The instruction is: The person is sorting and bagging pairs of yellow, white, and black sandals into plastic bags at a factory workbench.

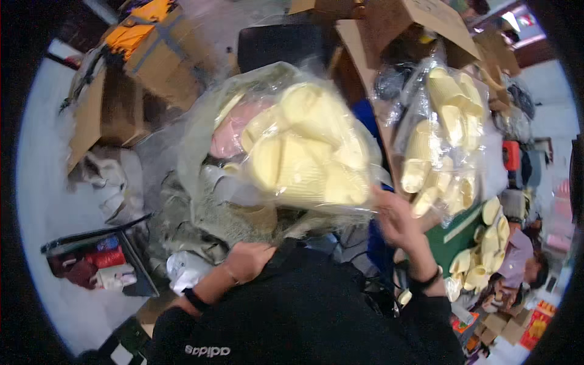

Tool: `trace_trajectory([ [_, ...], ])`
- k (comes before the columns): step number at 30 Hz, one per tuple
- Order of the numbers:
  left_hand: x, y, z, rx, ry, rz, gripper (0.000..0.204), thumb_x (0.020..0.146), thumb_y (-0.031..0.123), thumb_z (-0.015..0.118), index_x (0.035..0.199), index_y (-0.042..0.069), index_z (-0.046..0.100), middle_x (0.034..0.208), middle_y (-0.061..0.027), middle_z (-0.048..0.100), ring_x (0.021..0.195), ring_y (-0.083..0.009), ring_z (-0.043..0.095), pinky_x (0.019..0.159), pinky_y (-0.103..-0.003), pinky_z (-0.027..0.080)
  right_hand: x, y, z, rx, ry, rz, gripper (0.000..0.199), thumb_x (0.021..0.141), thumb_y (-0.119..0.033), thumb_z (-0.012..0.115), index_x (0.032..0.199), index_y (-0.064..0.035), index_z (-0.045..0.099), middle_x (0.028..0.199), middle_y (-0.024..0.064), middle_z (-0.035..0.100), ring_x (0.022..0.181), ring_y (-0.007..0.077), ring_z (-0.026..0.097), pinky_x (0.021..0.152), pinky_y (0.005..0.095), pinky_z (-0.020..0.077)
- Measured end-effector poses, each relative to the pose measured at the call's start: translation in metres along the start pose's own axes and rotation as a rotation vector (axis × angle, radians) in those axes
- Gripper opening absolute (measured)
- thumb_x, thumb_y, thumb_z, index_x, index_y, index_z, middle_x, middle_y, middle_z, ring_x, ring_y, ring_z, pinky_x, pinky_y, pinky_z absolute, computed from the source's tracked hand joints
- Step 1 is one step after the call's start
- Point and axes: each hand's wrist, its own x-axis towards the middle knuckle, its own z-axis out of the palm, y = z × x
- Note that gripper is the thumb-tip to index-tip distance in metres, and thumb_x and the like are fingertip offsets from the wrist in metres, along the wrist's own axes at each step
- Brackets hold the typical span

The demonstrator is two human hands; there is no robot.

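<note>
- In the head view, the clear bag of pale-yellow slippers [301, 161] was over the open translucent sack [201, 176], nearer its right rim.
- The right hand [398, 222] was at the bag's lower right corner, perhaps to steady it; blur hid whether the fingers pinched the film or only touched it.
- The left hand [249, 263] was low, fingers curled, just beside the dark garment [304, 304] and apart from the bag; I could not tell whether it gripped anything.
- A pink item [237, 129] showed at the sack's left side, likely contained by its raised wall.
- On the green surface [443, 243], wrapped slippers [450, 115] lay along the left edge, their film probably keeping them together; loose slippers [486, 249] were heaped toward the near right corner.
</note>
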Motion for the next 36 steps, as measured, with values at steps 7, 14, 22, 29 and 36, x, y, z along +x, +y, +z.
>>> trace_trajectory([
  [7,0.011,0.004,0.007,0.138,0.035,0.003,0.008,0.075,0.018,0.054,0.069,0.013,0.055,0.062,-0.0046,0.054,0.057,-0.0230,0.058,0.048,-0.034,0.045,0.053,0.060,0.077,-0.037,-0.435,-0.018,0.024,0.073,-0.002,0.056,0.096,-0.0029,0.055,0.095,0.0159,0.056,0.093,0.0333,0.053,0.080,0.0394,0.0429],
  [14,0.050,0.000,0.014,0.038,0.073,0.080,0.009,0.074,0.016,0.053,0.066,0.013,0.053,0.059,-0.0058,0.053,0.055,-0.0239,0.057,0.048,-0.035,0.044,0.043,0.181,-0.162,-0.851,1.189,0.707,0.089,0.066,-0.035,0.076,0.132,0.0007,0.028,0.130,0.0211,0.035,0.119,0.0356,0.032,0.100,0.0463,0.0242],
  [22,0.085,-0.015,0.033,0.140,-0.108,-0.023,0.009,0.073,0.017,0.052,0.065,0.012,0.053,0.059,-0.0094,0.055,0.058,-0.0286,0.058,0.053,-0.040,0.045,-0.024,0.418,-0.199,-0.111,1.232,0.972,0.105,0.062,-0.026,0.082,0.136,0.0042,0.015,0.134,0.0167,0.034,0.119,0.0261,0.039,0.101,0.0379,0.0296],
  [29,0.093,-0.002,0.027,0.079,-0.226,-0.255,0.010,0.075,0.017,0.052,0.070,0.011,0.058,0.065,-0.0133,0.058,0.063,-0.0334,0.059,0.057,-0.043,0.046,0.036,0.341,-0.188,0.383,1.170,0.396,0.053,0.068,-0.009,0.074,0.114,0.0063,0.051,0.109,0.0127,0.058,0.096,0.0190,0.056,0.085,0.0288,0.0451],
  [36,0.090,-0.023,0.030,0.017,-0.078,-0.081,0.009,0.075,0.015,0.052,0.074,0.009,0.057,0.069,-0.0137,0.059,0.065,-0.0327,0.058,0.057,-0.045,0.044,0.025,0.293,-0.253,0.948,1.195,0.309,0.042,0.072,0.007,0.055,0.113,0.0010,0.052,0.107,0.0131,0.058,0.091,0.0255,0.059,0.079,0.0345,0.0506],
])
